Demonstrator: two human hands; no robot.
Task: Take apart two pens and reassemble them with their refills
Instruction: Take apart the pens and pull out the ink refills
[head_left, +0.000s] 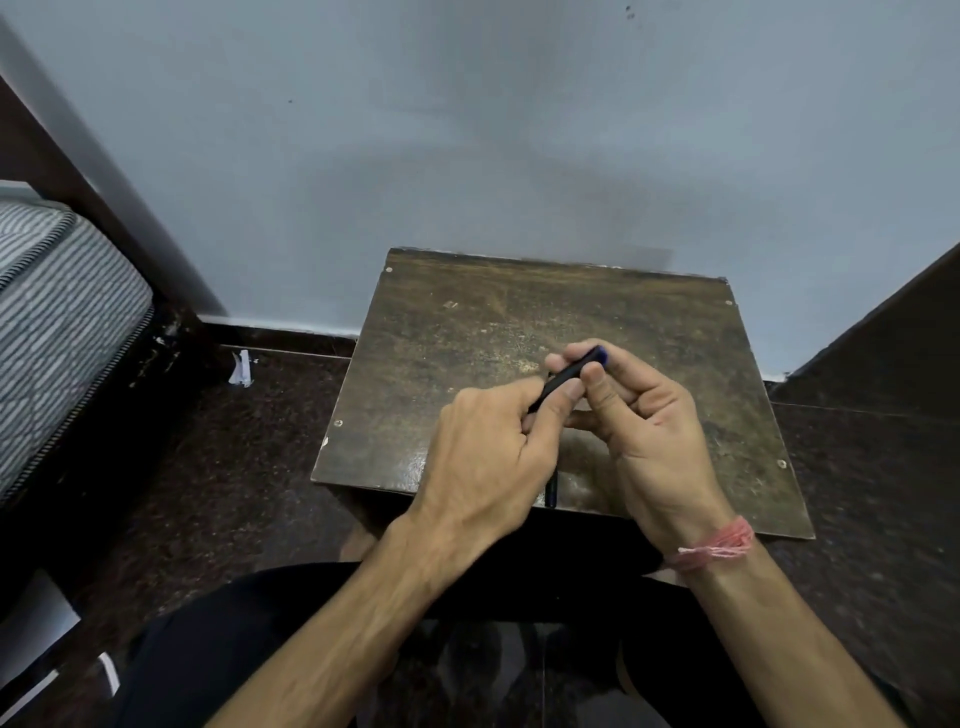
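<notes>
Head view: both hands up over the small wooden table (457, 332), working one dark pen (567, 375) between them, pen angled from abt 8 o'clock up to 2 o'clock w/ a blue end at the far tip. Left hand (485, 457) curls fingers round the lower barrel, right hand (641, 415) pinches the upper part near the blue end, thumb on top. Second pen (551, 488) lies on the table at 6 o'clock, partly hidden under the hands. Looks light, stiff, smooth plastic, so prob slippery under a twist; best hold is close either side of the joint, firm but not crushing. Refill inside likely thin & bendy, easy to kink, so pull it straight. Can't tell if the joint has loosened yet
</notes>
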